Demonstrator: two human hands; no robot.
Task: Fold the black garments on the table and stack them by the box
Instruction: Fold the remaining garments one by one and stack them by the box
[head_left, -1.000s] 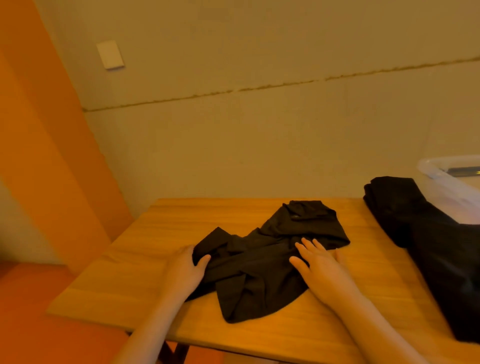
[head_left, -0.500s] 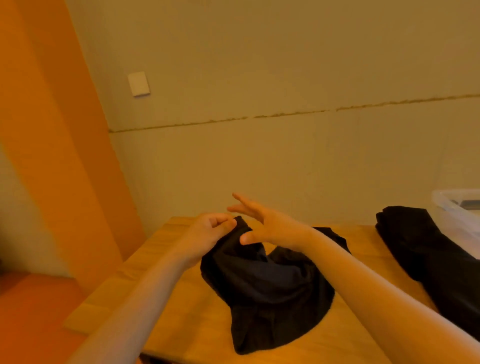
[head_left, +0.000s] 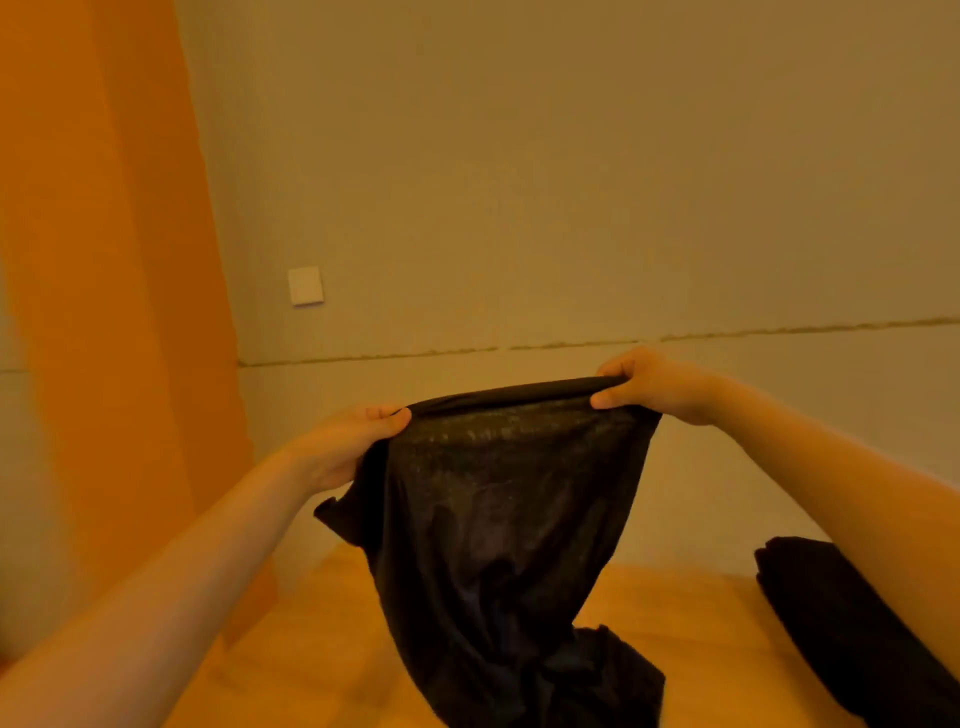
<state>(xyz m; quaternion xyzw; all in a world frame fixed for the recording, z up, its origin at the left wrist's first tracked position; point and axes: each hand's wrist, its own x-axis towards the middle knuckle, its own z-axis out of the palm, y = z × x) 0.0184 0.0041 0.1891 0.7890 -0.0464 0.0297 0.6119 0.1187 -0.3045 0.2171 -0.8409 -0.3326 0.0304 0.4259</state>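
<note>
A thin black garment (head_left: 498, 530) hangs in the air in front of me, stretched along its top edge between both hands. My left hand (head_left: 343, 447) pinches the left end of that edge. My right hand (head_left: 654, 387) grips the right end, a little higher. The garment's lower part bunches on the wooden table (head_left: 311, 649). More black cloth (head_left: 852, 634) lies on the table at the right, partly behind my right forearm. The box is out of view.
A pale wall with a white switch plate (head_left: 305, 286) stands behind the table. An orange wall panel (head_left: 104, 312) fills the left side. The table's left edge runs along the lower left.
Both hands have taken the garment's top edge and lifted it off the table, spreading it out. The camera has tilted upward, so the box has left the view.
</note>
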